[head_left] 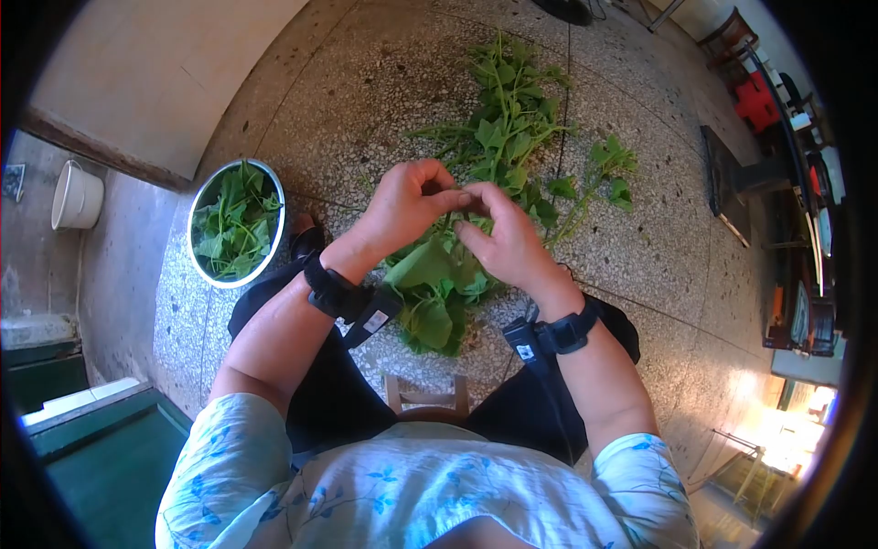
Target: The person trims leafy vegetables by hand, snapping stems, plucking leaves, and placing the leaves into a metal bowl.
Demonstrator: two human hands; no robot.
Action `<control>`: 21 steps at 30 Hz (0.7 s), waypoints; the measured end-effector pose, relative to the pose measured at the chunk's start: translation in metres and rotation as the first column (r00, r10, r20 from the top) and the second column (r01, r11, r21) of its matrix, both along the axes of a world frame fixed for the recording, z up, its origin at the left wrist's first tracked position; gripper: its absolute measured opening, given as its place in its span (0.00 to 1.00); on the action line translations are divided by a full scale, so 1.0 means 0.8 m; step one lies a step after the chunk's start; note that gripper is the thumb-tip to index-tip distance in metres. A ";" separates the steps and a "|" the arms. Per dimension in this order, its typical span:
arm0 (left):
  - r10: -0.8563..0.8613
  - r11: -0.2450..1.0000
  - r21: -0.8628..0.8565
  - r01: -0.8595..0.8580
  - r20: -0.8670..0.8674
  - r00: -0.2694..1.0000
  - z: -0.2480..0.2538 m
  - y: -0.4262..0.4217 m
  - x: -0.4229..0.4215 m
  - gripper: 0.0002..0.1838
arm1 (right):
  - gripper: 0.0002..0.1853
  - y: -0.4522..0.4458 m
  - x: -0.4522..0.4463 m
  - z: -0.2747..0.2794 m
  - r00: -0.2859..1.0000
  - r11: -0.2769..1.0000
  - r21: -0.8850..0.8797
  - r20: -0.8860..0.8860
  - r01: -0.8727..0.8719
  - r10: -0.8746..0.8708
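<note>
Both hands meet above the floor, with leafy green stems (434, 265) hanging beneath them. My left hand (407, 206) is closed, thumb and forefinger pinched at the top of a stem. Touching its fingertips, my right hand (508, 240) is curled in a pinch on the same greenery. Exactly where each stem runs between the fingers is hidden. Past the hands, a loose pile of leafy vines (512, 119) lies on the speckled floor, with a side sprig (608, 169) stretching right. A white-rimmed basin (282, 224) full of picked leaves stands to the left.
A white bucket (78, 197) is at the far left beside the wall. Low wooden stool parts (425, 399) show between my knees. On the right stand a dark metal base (727, 188) and a red object (755, 102) near a chair.
</note>
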State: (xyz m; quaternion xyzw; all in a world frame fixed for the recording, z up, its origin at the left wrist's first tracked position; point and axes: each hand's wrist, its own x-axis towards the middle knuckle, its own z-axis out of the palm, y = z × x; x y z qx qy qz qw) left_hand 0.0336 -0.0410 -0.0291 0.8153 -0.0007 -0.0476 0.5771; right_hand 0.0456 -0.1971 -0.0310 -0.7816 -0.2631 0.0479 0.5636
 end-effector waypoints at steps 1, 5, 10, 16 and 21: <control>0.000 1.000 0.001 0.000 -0.001 1.000 -0.002 -0.001 0.000 0.07 | 0.07 -0.001 0.003 -0.002 1.000 1.000 0.001 -0.001 0.000 0.000; -0.006 0.934 -0.358 -0.017 -0.062 0.998 -0.013 0.003 -0.002 0.07 | 0.05 -0.006 0.014 -0.005 0.956 0.998 0.046 -0.287 -0.050 0.061; -0.060 0.993 -0.102 0.052 -0.076 0.995 -0.017 0.016 -0.002 0.08 | 0.05 -0.022 0.031 -0.008 0.950 0.995 -0.065 -0.297 0.081 -0.097; 0.055 0.985 0.146 -0.087 0.211 0.976 0.010 0.001 -0.013 0.09 | 0.06 -0.023 0.022 0.014 0.803 0.970 0.225 -0.593 0.093 0.060; -0.184 0.949 0.306 0.082 0.323 0.928 0.014 -0.006 -0.014 0.08 | 0.06 -0.021 0.016 0.022 0.830 0.996 0.083 -0.553 -0.036 0.076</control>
